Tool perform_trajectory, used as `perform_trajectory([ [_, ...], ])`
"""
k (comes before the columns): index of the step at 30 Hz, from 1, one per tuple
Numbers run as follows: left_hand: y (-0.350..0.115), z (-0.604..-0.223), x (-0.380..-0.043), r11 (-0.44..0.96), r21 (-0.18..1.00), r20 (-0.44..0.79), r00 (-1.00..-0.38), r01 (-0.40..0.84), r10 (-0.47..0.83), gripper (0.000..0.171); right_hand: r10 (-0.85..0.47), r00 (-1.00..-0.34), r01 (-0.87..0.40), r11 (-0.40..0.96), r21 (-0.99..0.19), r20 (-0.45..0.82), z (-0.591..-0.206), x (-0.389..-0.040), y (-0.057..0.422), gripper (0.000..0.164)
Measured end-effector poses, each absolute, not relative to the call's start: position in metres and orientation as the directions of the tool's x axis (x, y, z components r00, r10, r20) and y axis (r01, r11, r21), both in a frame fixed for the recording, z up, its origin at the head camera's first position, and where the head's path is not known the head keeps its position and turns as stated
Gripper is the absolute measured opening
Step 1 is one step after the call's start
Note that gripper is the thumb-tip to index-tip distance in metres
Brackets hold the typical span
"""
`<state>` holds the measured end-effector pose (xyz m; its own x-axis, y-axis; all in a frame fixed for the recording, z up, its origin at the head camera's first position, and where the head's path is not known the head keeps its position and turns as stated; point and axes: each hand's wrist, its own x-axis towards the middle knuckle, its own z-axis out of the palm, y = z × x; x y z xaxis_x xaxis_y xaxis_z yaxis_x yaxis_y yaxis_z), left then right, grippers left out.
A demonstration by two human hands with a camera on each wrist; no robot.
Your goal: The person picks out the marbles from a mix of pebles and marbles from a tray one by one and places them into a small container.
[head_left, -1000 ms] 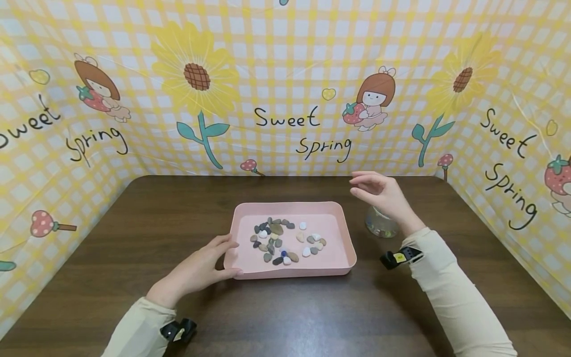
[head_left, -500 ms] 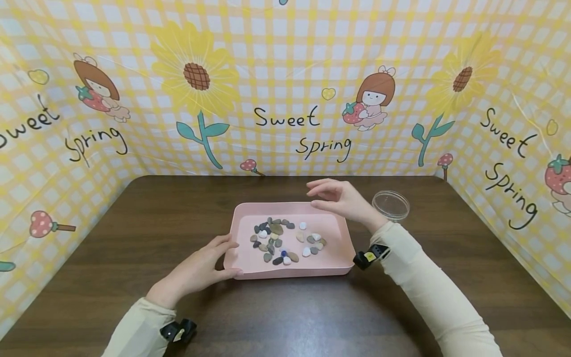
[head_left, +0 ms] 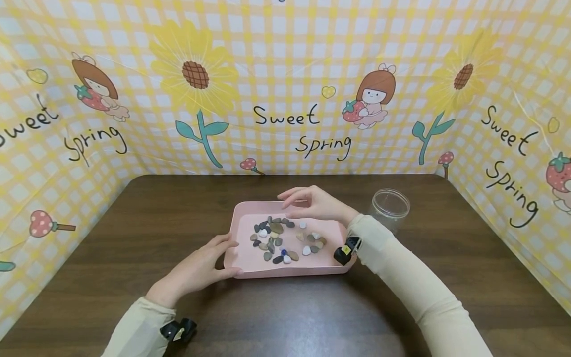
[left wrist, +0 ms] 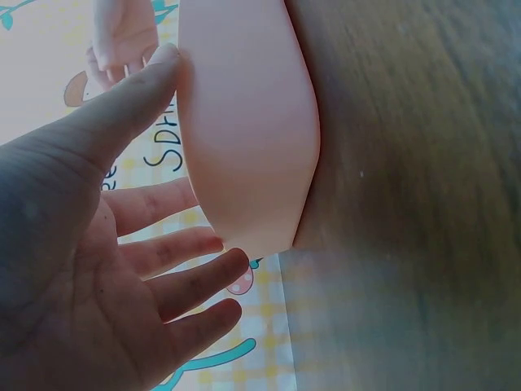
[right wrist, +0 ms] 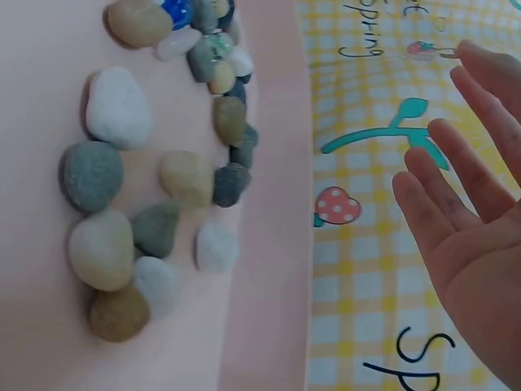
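A shallow pink tray (head_left: 292,271) lies on the table, with several grey, white and brown pebbles (head_left: 276,228) spread over its floor. Among them is a small blue bead (head_left: 284,252). My left hand (head_left: 196,267) spans the tray's near left corner, straight fingertips on the left rim and thumb on the front rim. Above the far side of the tray hovers my right hand (head_left: 318,204), palm down, holding nothing visible. Its fingers (right wrist: 464,167) look loosely extended in the right wrist view.
A clear jar (head_left: 390,204) stands just right of the tray, its lower part half hidden behind the right sleeve (head_left: 379,248). Brown wooden tabletop (head_left: 134,238) surrounds the tray. A yellow checked cloth (head_left: 285,59) closes off the back and both sides.
My right hand has moved left from over the jar, across to the tray's far side, uncovering the jar's rim. My left hand and the pebbles have stayed put.
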<state>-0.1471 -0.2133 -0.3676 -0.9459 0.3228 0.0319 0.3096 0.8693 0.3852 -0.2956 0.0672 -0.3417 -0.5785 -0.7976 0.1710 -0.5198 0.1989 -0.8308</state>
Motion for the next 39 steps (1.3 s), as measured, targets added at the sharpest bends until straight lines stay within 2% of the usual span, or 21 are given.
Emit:
perform_trajectory([
  [16,-0.213,-0.367,-0.148,0.873,0.38,0.018,-0.946,0.306,0.323,0.065,-0.874,-0.486,-0.512,0.266,-0.817,0.02,-0.369,-0.309,0.039,0.026],
  [21,-0.213,-0.366,-0.147,0.87,0.382,0.026,-0.944,0.313,0.328,0.064,-0.871,-0.491,-0.533,0.307,-0.788,-0.008,-0.374,-0.309,0.032,0.023],
  [28,-0.212,-0.367,-0.147,0.869,0.376,0.036,-0.942,0.322,0.334,0.065,-0.871,-0.491,-0.624,0.368,-0.689,-0.021,-0.38,-0.307,0.024,0.015],
  [39,-0.212,-0.366,-0.147,0.866,0.375,0.042,-0.939,0.331,0.341,0.065,-0.88,-0.47,-0.646,0.393,-0.654,-0.064,-0.382,-0.302,0.017,0.016],
])
